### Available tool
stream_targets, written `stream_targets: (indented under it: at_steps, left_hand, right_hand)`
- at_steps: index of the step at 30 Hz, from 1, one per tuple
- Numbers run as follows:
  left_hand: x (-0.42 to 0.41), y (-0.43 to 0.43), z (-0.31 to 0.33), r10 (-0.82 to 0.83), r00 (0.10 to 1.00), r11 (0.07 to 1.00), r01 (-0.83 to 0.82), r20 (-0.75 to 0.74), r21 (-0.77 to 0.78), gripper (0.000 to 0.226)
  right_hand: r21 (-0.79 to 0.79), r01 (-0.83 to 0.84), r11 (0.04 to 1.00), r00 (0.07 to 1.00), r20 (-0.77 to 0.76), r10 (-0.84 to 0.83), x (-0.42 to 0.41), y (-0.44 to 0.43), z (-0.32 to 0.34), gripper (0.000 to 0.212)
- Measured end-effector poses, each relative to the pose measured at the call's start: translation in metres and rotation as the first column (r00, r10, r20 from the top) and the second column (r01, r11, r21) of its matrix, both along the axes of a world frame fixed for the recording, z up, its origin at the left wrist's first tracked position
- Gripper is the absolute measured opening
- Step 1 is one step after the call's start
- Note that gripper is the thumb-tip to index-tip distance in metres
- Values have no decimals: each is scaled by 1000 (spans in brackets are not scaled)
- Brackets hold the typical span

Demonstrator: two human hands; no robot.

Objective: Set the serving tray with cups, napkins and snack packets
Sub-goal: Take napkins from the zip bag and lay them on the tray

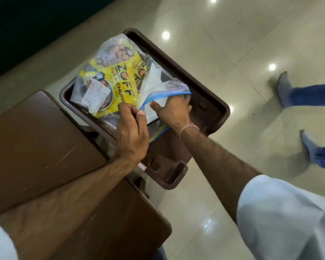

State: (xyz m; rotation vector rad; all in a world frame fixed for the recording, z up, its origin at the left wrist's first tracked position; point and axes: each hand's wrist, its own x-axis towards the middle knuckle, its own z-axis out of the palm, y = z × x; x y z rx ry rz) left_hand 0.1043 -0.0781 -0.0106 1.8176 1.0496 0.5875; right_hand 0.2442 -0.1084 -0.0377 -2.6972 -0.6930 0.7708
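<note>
A clear zip bag [118, 53] with a blue seal lies on a dark brown serving tray [210, 102]. Inside the bag are yellow snack packets [116, 79] and white napkins [154, 79]. My left hand [133, 134] pinches the bag's open mouth at its near edge. My right hand [174, 111] reaches into the mouth, fingers inside the bag on the napkins. No cups show.
The tray overhangs the edge of a brown wooden table [36, 137] at the left. Glossy tiled floor [233, 44] spreads to the right. Another person's feet in blue trousers [298, 94] stand at the far right.
</note>
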Motion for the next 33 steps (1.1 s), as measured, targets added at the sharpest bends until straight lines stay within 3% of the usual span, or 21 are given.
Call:
stream_targets:
  at_steps: [6, 8, 12, 15, 18, 22, 28, 33]
  left_hand:
    - [-5, 1, -8, -26, 999, 1000, 26, -28, 0, 13]
    - [-5, 2, -10, -35, 999, 999, 35, -21, 5, 12]
    - [-5, 4, -9, -34, 999, 999, 34, -23, -30, 13]
    - [-3, 4, -6, -9, 999, 999, 8, -31, -48, 14]
    - [0, 5, -2, 22, 997, 999, -26, -80, -42, 13]
    - [1, 10, 1, -8, 978, 990, -21, -207, -137, 14]
    - [-15, 10, 22, -14, 1000, 925, 13, 1, -381, 24]
    - [-60, 21, 53, 86, 964, 753, 102, 250, -650, 38]
  right_hand:
    - [-224, 16, 975, 978, -198, -62, 11, 31, -3, 93]
    - [-172, -35, 984, 969, -246, -9, 15, 32, -2, 77]
    - [105, 120, 987, 944, -319, -81, 14, 25, 8, 35]
    - [175, 410, 895, 793, -554, -254, 11, 5, 19, 36]
    - [179, 488, 854, 710, -650, -270, 14, -23, 34, 35]
    - [221, 546, 808, 671, -692, -265, 12, -67, 66, 21]
    - [374, 566, 734, 608, -791, -66, 1, -84, 117, 35]
    - [375, 471, 799, 638, -770, -14, -44, -41, 120, 43]
